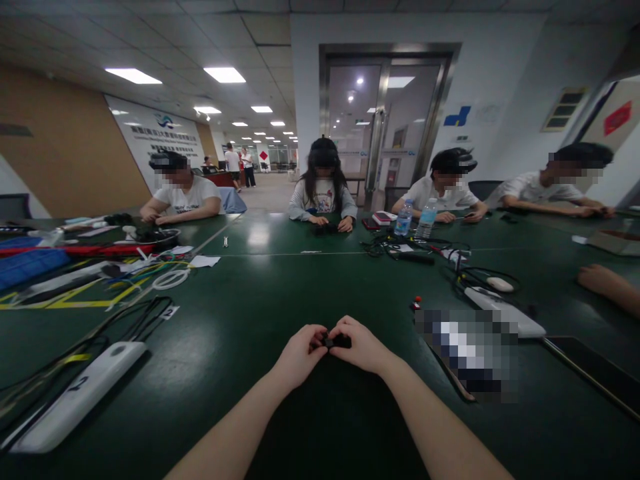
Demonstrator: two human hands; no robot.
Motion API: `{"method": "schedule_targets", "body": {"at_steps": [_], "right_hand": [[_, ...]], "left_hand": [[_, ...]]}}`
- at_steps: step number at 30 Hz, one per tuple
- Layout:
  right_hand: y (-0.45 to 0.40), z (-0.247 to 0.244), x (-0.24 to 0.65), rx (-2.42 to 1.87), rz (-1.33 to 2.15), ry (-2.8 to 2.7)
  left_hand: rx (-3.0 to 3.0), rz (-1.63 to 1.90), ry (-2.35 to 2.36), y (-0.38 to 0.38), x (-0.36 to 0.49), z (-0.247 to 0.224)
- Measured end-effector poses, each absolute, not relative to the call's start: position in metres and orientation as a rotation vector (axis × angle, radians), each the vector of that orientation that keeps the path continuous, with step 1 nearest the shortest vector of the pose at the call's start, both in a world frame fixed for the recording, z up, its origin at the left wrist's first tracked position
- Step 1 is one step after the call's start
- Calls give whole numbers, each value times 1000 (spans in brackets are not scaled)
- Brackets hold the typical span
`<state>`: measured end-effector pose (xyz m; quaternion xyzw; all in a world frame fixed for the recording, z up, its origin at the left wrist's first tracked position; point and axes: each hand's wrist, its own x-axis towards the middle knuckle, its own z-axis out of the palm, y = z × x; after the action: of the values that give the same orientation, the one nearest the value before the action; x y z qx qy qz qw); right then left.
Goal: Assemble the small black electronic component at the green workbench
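Note:
Both my hands meet over the dark green table in the middle of the view. Between them is a small black object, mostly covered by my fingers; its kind cannot be made out. My left hand pinches its left side with thumb and fingers. On the right side my right hand grips it the same way, fingers curled and thumb low. The fingertips of the two hands almost touch around the black piece.
White power banks lie left and right, with cables. A blurred phone and a dark tablet lie at right. Water bottles stand farther back. A blue tray sits left. Several people sit around the table.

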<state>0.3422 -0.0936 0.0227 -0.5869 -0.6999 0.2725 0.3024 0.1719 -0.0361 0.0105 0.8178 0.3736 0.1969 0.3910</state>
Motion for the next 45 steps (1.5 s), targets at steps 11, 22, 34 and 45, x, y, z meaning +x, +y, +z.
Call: {"method": "schedule_targets", "body": {"at_steps": [11,22,34,45], "right_hand": [[-90,20,342,-1538,807,-1695],[-76,5,365,-1267,925,-910],[-77,1,380,-1263,901,-805],[-82,14,346,-1378,926,-1386]], "left_hand": [[2030,480,926,-34,170,6],[2020,506,933,-31,169,3],[2008,467,965,-34,166,8],[1988,517,965,-33,168,12]]}}
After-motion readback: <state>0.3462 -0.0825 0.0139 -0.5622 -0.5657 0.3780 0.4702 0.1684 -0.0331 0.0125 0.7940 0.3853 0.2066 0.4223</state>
